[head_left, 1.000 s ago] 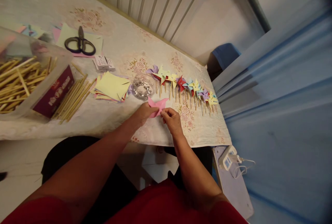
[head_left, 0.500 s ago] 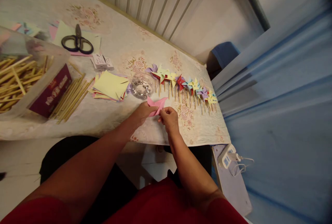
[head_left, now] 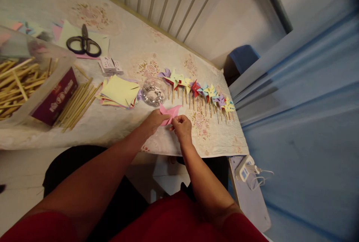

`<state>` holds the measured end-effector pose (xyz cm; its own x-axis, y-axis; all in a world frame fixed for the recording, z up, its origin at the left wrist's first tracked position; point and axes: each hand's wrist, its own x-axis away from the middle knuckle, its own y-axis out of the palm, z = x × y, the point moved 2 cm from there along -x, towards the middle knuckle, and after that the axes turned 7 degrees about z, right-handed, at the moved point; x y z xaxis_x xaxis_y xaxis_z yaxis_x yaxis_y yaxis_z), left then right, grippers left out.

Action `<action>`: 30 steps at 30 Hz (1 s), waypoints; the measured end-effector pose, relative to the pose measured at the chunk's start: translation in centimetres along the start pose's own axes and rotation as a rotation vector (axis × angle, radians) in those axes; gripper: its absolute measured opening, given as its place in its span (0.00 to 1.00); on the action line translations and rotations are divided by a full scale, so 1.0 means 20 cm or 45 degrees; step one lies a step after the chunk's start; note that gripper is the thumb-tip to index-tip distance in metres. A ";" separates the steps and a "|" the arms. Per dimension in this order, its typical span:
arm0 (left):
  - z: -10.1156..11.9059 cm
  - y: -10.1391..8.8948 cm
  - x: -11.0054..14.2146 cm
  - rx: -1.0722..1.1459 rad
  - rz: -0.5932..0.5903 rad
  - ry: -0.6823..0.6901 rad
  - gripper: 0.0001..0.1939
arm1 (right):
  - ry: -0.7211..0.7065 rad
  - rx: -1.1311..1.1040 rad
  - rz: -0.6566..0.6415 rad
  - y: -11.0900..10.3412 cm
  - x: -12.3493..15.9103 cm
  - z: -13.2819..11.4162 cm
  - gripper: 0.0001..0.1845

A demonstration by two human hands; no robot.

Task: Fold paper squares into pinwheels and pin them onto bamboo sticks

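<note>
A pink paper pinwheel (head_left: 174, 111), its corners folded inward, is held between my two hands above the near edge of the table. My left hand (head_left: 153, 121) pinches it from the left, thumb lying across the folds. From the right, my right hand (head_left: 182, 126) is closed with fingertips at the pinwheel's lower right side; anything small between them is too hidden to make out. Just beyond sits a clear round dish (head_left: 154, 92) of shiny metal pins. Finished pinwheels (head_left: 195, 88) on sticks lie in a row to the right.
Left of the dish is a stack of paper squares (head_left: 119, 91), then loose wooden sticks (head_left: 78, 105) and a plastic box (head_left: 60, 74) full of sticks. Scissors (head_left: 84, 44) rest on coloured paper behind two small boxes (head_left: 110, 65). A power strip (head_left: 244, 168) is at the lower right.
My right hand has shifted very slightly left against the pink pinwheel. Both hands otherwise keep the same grip, and the things on the table stay put.
</note>
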<state>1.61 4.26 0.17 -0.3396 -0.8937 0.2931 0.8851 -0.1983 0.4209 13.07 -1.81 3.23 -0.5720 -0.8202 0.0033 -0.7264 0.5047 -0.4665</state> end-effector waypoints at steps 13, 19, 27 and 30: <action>0.01 0.01 -0.01 -0.038 0.018 0.016 0.08 | -0.023 -0.018 -0.012 -0.01 -0.02 -0.01 0.07; 0.02 0.01 0.00 -0.095 0.024 0.035 0.09 | -0.016 0.059 -0.019 -0.01 -0.03 -0.02 0.08; 0.03 0.01 0.01 -0.132 0.022 0.048 0.09 | -0.014 0.091 -0.042 0.00 -0.03 0.01 0.08; 0.06 0.02 0.02 -0.155 0.004 0.066 0.09 | -0.034 0.124 -0.021 -0.04 -0.05 0.00 0.08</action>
<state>1.36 4.27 1.43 -0.3225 -0.9135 0.2482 0.9195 -0.2400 0.3115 14.20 -1.31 3.59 -0.5488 -0.8359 -0.0112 -0.6946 0.4634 -0.5503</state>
